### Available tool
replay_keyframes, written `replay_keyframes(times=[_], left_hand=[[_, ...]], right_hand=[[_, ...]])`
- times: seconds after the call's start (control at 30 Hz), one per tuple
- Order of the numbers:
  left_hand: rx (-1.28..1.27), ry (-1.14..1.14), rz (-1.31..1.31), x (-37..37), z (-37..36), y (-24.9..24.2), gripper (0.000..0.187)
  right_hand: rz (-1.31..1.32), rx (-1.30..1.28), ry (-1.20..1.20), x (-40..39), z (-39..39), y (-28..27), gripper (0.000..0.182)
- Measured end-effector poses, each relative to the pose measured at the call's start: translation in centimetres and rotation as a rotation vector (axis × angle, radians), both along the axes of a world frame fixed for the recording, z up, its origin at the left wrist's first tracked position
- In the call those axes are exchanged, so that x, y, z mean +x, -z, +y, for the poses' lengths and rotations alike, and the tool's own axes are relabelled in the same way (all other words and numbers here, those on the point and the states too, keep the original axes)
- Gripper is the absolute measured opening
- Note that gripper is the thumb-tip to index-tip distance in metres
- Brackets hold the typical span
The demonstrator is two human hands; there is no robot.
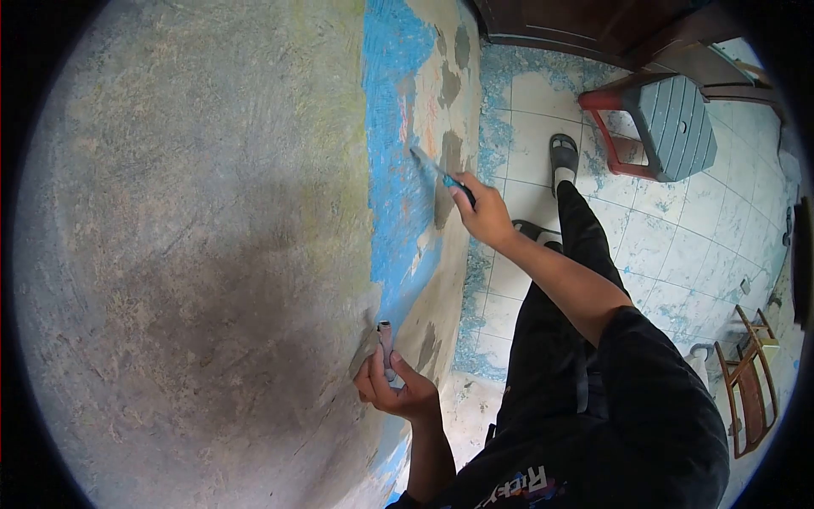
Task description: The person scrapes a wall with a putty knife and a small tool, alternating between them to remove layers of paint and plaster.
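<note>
My right hand (489,219) is wrapped round the dark and blue handle of a scraper (432,165). The tip of its metal blade meets or nearly meets the blue paint (394,178) on the wall. Lower down, my left hand (398,388) is closed on a small, narrow, pale grey object (386,343) with a dark end; its kind is not clear. This hand is close to the wall, beside the lower part of the blue strip. Scratches and bare patches break up the paint around the blade.
Rough grey wall (212,170) fills the left side. Blue paint flakes litter the white tiled floor (653,220). A grey-topped plastic stool (678,127) with red legs stands near dark wooden furniture (577,25). A brown wooden frame (750,382) is at the far right.
</note>
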State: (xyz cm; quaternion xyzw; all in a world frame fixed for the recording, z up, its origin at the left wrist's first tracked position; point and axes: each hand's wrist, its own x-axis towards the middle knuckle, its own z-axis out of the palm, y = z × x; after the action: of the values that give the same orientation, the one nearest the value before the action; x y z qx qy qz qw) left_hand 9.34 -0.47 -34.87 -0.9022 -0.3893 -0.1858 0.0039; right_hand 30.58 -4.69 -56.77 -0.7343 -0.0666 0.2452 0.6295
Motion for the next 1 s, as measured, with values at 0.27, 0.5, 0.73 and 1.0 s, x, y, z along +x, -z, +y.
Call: replay_keyframes(times=[0.27,0.5,0.73,1.0], left_hand=[[0.006,0.048,0.102,0.0,-0.1,-1.0,0.027],[0.012,-0.007,0.004,-0.3,0.2,-0.2,0.026],[-0.016,-0.024,0.009,-0.9,0.6,0.4,0.027],[0.025,0.013,0.088,0.0,0.7,-0.3,0.027]], right_hand=[[0.035,-0.009,0.041,2.0,1.0,-0.6,0.027],[0.005,0.007,0.056,0.3,1.1,0.9,0.026],[0.01,0.031,0.022,0.4,0.3,0.7,0.025],[0.034,-0.007,0.064,3.6,1.9,0.2,0.027]])
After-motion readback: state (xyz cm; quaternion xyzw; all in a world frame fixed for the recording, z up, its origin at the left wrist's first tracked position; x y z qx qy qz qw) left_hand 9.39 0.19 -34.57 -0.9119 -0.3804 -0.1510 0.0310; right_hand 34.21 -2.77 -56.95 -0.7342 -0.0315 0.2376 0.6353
